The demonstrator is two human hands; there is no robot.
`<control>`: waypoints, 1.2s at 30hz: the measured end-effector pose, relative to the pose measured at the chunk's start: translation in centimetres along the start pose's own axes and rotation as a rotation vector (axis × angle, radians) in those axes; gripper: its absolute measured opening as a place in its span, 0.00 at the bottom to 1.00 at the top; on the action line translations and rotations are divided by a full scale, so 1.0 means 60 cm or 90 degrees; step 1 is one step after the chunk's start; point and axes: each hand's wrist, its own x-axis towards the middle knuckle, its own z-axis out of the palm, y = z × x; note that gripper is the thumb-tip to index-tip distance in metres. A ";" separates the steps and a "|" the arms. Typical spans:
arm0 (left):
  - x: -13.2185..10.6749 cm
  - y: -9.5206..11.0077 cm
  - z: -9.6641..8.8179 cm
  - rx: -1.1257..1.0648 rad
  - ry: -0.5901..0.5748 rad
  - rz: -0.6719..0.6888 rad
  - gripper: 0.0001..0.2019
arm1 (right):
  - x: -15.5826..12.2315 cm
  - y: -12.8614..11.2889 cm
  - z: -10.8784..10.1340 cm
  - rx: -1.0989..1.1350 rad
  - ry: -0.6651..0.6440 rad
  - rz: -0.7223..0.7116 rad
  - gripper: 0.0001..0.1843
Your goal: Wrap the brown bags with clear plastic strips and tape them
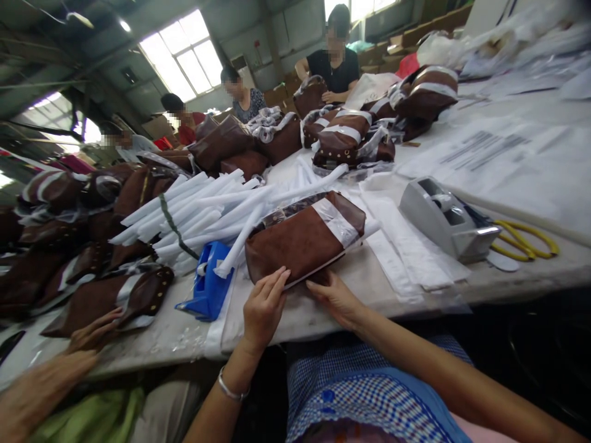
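A brown leather handbag lies on its side before me, with a band of white wrapping round one end. My left hand grips its near edge, fingers pressed together on the brown panel. At the lower edge, my right hand holds the same bag, thumb showing and the other fingers partly hidden beneath it. Rolled white paper tubes are piled just behind the bag, some bound with a green strip. A blue tape dispenser stands left of my left hand.
On the right are a grey tape dispenser, yellow-handled scissors and white sheets. More brown bags are heaped at the back and left. A co-worker's hand rests by a bag at left. Several people work across the table.
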 end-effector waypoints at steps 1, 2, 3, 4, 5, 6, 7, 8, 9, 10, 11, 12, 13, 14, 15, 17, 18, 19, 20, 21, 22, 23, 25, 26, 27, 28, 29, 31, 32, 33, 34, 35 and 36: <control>0.004 0.003 -0.001 -0.015 0.010 0.007 0.27 | 0.000 0.005 -0.001 -0.007 0.001 0.001 0.30; 0.008 0.008 -0.001 -0.026 0.020 0.013 0.27 | 0.001 0.009 -0.002 -0.009 0.006 0.008 0.32; 0.013 0.014 -0.001 -0.037 0.025 0.017 0.26 | 0.003 0.014 -0.002 -0.008 0.013 0.020 0.32; 0.017 0.021 0.000 -0.045 0.023 0.020 0.26 | 0.006 0.017 -0.002 -0.004 0.021 0.035 0.32; 0.022 0.028 -0.001 -0.051 0.016 0.019 0.25 | 0.008 0.020 -0.002 0.001 0.029 0.048 0.30; 0.027 0.035 -0.002 -0.052 0.006 0.016 0.25 | 0.011 0.020 -0.002 0.005 0.038 0.057 0.29; 0.032 0.041 -0.004 -0.049 -0.005 0.012 0.25 | 0.013 0.019 -0.002 0.008 0.044 0.062 0.27; 0.037 0.046 -0.008 -0.044 -0.015 0.009 0.26 | 0.013 0.017 -0.002 0.010 0.047 0.065 0.26; 0.041 0.049 -0.012 -0.037 -0.022 0.008 0.26 | 0.013 0.014 -0.002 0.014 0.045 0.068 0.25; 0.045 0.051 -0.016 -0.031 -0.026 0.007 0.26 | 0.012 0.011 -0.003 0.017 0.038 0.074 0.24; 0.047 0.051 -0.019 -0.026 -0.029 0.008 0.27 | 0.010 0.007 -0.003 0.020 0.027 0.082 0.23; 0.048 0.051 -0.022 -0.021 -0.029 0.010 0.27 | 0.007 0.004 -0.004 0.022 0.015 0.092 0.21; 0.047 0.049 -0.022 -0.015 -0.029 0.014 0.26 | 0.004 0.001 -0.004 0.023 0.001 0.103 0.19; 0.044 0.048 -0.020 -0.011 -0.027 0.020 0.26 | 0.001 0.000 -0.004 0.023 -0.011 0.113 0.17; 0.039 0.045 -0.016 -0.007 -0.026 0.029 0.25 | -0.002 -0.001 -0.004 0.025 -0.021 0.121 0.15; 0.025 0.041 -0.003 0.001 -0.021 0.057 0.25 | -0.009 0.000 -0.002 0.031 -0.034 0.135 0.12; 0.016 0.040 0.005 0.004 -0.015 0.073 0.25 | -0.011 0.001 -0.001 0.036 -0.040 0.145 0.11; 0.008 0.038 0.012 0.009 -0.005 0.091 0.26 | -0.014 0.002 0.000 0.043 -0.043 0.156 0.09; 0.001 0.037 0.020 0.014 0.007 0.108 0.26 | -0.016 0.004 0.001 0.054 -0.042 0.168 0.09; -0.006 0.036 0.026 0.020 0.018 0.120 0.26 | -0.018 0.006 0.002 0.068 -0.036 0.177 0.10; -0.010 0.036 0.031 0.025 0.026 0.130 0.26 | -0.019 0.007 0.002 0.083 -0.024 0.186 0.12; -0.014 0.036 0.035 0.030 0.029 0.137 0.26 | -0.019 0.009 0.002 0.096 -0.007 0.192 0.14; -0.017 0.037 0.040 0.040 0.020 0.147 0.26 | -0.018 0.013 0.001 0.107 0.031 0.194 0.16; -0.018 0.038 0.041 0.046 0.010 0.153 0.26 | -0.017 0.014 0.000 0.104 0.046 0.193 0.17; -0.019 0.040 0.041 0.054 -0.001 0.158 0.26 | -0.016 0.015 -0.001 0.099 0.057 0.192 0.17; -0.020 0.041 0.041 0.063 -0.014 0.164 0.26 | -0.015 0.015 -0.002 0.093 0.065 0.191 0.16; -0.022 0.042 0.040 0.071 -0.028 0.169 0.27 | -0.014 0.014 -0.002 0.089 0.071 0.190 0.16; -0.026 0.044 0.038 0.090 -0.052 0.178 0.27 | -0.013 0.010 -0.002 0.084 0.084 0.191 0.16; -0.027 0.045 0.037 0.103 -0.057 0.182 0.27 | -0.013 0.008 0.000 0.083 0.088 0.193 0.16; -0.027 0.044 0.037 0.118 -0.055 0.189 0.27 | -0.013 0.005 0.002 0.083 0.092 0.195 0.16; -0.026 0.042 0.036 0.132 -0.044 0.198 0.26 | -0.013 0.003 0.005 0.084 0.094 0.197 0.17; -0.022 0.038 0.037 0.144 -0.028 0.205 0.26 | -0.013 0.001 0.009 0.083 0.093 0.197 0.18; -0.017 0.034 0.037 0.151 -0.007 0.212 0.25 | -0.012 -0.001 0.013 0.082 0.092 0.194 0.19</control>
